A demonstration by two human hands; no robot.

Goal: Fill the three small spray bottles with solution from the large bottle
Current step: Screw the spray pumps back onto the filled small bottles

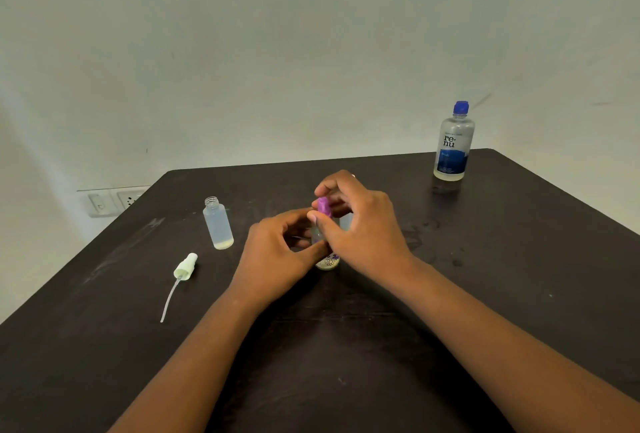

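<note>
- Our pump (pixel 185 266) lay on the table (pixel 519 259), tube toward us, likely set aside to free the neck.
- The open bottle (pixel 218 223) stood upright nearby, holding little liquid.
- Our left hand (pixel 277 252) gripped the flowered bottle (pixel 327 261) to steady it.
- Our right hand (pixel 360 224) pinched its purple cap (pixel 324 206), probably twisting.
- The large bottle (pixel 453 143) stood capped, far right.

Matt dark table (pixel 485 294); clear plastic large bottle (pixel 453 143)
</note>
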